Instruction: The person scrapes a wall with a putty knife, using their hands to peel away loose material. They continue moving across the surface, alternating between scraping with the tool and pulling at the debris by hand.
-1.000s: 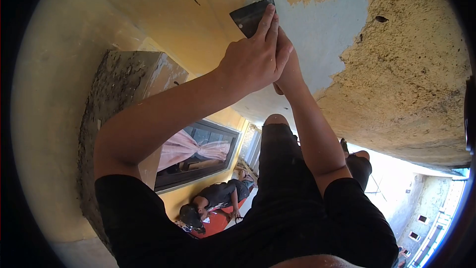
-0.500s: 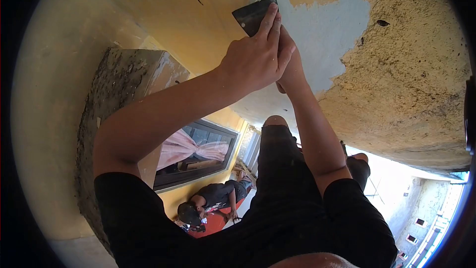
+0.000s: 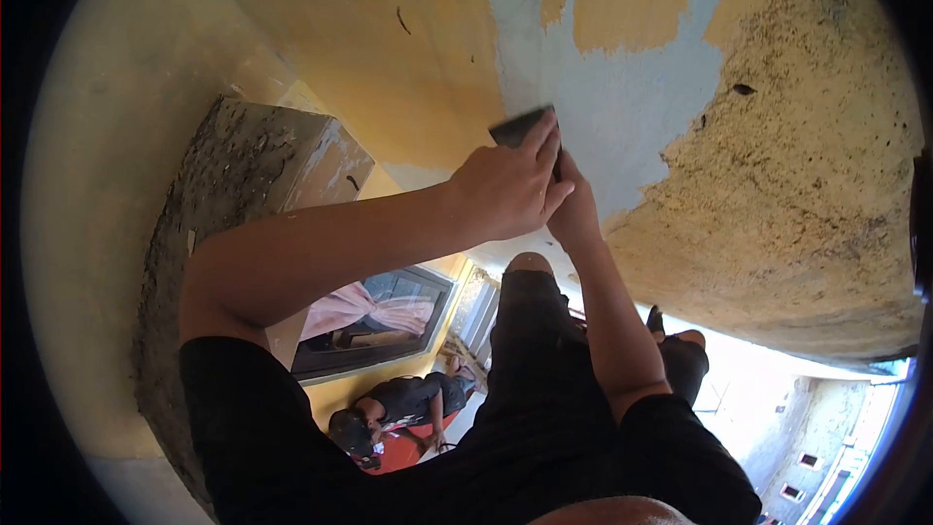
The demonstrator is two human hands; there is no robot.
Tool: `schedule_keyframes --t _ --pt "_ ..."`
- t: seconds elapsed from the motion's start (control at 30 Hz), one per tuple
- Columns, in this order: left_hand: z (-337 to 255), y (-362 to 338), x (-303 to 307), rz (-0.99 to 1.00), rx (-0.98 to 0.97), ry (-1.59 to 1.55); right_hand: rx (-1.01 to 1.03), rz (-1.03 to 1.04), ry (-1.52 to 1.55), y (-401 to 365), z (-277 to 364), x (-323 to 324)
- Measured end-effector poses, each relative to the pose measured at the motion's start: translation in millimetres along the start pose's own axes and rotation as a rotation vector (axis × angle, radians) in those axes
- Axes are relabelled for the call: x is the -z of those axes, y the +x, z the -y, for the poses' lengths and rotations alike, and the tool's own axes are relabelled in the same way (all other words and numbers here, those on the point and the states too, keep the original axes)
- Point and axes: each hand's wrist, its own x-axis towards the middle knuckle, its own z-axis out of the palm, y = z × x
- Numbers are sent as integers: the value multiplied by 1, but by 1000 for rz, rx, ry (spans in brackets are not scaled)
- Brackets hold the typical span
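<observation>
My left hand (image 3: 507,190) and my right hand (image 3: 575,209) are together on a dark flat-bladed scraper (image 3: 517,127). The fingers of my left hand stretch over the scraper's blade and press on it. My right hand is closed lower down, where the handle would be, partly hidden behind my left hand. The blade lies against the wall, at the border between yellow paint (image 3: 428,78) and a bare pale grey patch (image 3: 622,87).
Rough, crumbly plaster (image 3: 797,156) covers the wall on the right. A rough-faced ledge (image 3: 233,165) juts out at left. Below it are a dark-framed window with a pink curtain (image 3: 364,311) and another person in a dark cap (image 3: 352,432). My knee (image 3: 530,262) is close under my hands.
Both hands have drawn the scraper down the wall toward me, from the upper part of the grey patch to its lower left edge. My view has shifted slightly.
</observation>
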Motion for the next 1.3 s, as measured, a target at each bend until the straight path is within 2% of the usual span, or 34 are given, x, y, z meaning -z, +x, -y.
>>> schedule_keyframes --t 0.07,0.13,0.2,0.27,0.33,0.37,0.47,0.53,0.57,0.67,0.73,0.8,0.9,1.0,1.07,1.13,1.17,1.23,1.27,1.3 --pt "9 2 -9 -50 -45 -10 -458 194 -127 -13 -13 14" --pt "14 5 -6 103 21 -5 -484 205 -259 -31 -27 25" --pt "23 5 -15 127 35 48 -514 211 -390 -49 -32 42" --pt "27 5 -16 152 45 97 -590 436 -686 -62 -36 65" --pt "26 7 -13 401 37 176 -673 468 -743 -65 -47 85" --pt "26 7 -15 396 31 165 -753 498 -790 -67 -50 93" --pt "26 8 -18 434 -4 116 -741 503 -764 -62 -47 108" --pt "26 8 -18 497 -12 61 -808 530 -708 -60 -43 111" --pt "28 6 -21 447 -28 64 -766 532 -694 -60 -46 114" --pt "33 13 -22 507 -6 83 -688 532 -648 -62 -56 125" --pt "34 13 -19 494 -2 79 -791 528 -462 -57 -53 135" --pt "34 14 -13 501 0 61 -703 491 -501 -58 -68 147" --pt "32 13 -6 538 21 86 -796 411 -522 -56 -62 154" --pt "31 11 -9 562 20 66 -798 474 -425 -54 -58 154" --pt "34 7 -15 473 -22 104 -795 507 -386 -58 -63 153" --pt "32 9 -12 527 -8 102 -821 562 -579 -59 -62 149" --pt "30 9 -9 575 7 109 -824 563 -579 -59 -59 146" --pt "28 6 -9 555 14 107 -866 638 -367 -57 -51 144" --pt "27 5 -9 533 22 108 -867 640 -368 -61 -64 146" --pt "27 5 -9 533 23 108 -812 542 -464 -67 -87 147"
